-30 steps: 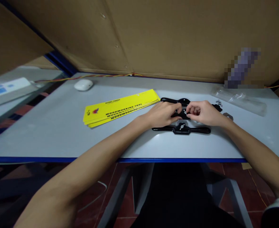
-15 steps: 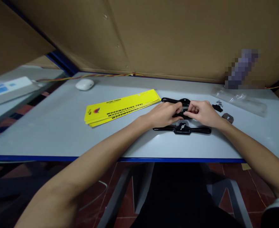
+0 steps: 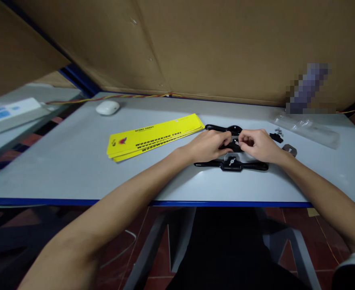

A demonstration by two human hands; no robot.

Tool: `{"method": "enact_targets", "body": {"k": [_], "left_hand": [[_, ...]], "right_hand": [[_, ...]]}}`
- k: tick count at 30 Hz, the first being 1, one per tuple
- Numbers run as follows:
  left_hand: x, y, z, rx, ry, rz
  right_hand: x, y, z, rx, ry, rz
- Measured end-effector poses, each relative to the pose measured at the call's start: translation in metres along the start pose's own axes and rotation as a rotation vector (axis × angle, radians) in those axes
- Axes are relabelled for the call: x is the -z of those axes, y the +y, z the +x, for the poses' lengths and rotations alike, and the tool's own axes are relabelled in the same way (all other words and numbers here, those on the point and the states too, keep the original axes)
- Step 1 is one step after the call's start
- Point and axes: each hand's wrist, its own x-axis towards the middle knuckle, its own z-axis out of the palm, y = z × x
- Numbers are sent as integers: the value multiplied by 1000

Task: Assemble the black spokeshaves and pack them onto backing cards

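Note:
My left hand (image 3: 211,144) is closed around the left part of a black spokeshave (image 3: 235,145), whose body shows between my two hands. At the right side of that body, my right hand (image 3: 258,146) has its fingers curled and pinched together; what is inside the pinch is hidden. A second spokeshave (image 3: 232,162) lies nearer me, with a pale wing screw at its middle. Just beyond my hands rests a third black spokeshave body (image 3: 222,128), its right part covered by my right hand.
Yellow printed cards (image 3: 156,137) lie stacked at the left. To the right are a black cap piece (image 3: 276,137), small metal screws (image 3: 279,131), a steel blade (image 3: 289,150) and a clear plastic sleeve (image 3: 313,131). A white rounded case (image 3: 108,107) sits at the back left.
My right thumb and fingertips have drawn back to the right from the middle of the held spokeshave, uncovering more of its body. My left hand has stayed in place.

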Motion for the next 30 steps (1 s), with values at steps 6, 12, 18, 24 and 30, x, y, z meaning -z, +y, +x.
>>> {"method": "enact_targets", "body": {"k": [6, 12, 18, 24, 30], "left_hand": [[1, 0, 0, -8, 10, 29], [1, 0, 0, -5, 4, 39], [1, -2, -1, -36, 24, 49], [2, 0, -1, -21, 1, 56], [1, 0, 0, -23, 14, 32]], "right_hand": [[6, 9, -1, 76, -97, 58], [11, 10, 0, 22, -147, 92], [16, 8, 0, -51, -171, 149], [12, 7, 0, -50, -127, 161], [6, 4, 0, -50, -70, 149]]}}
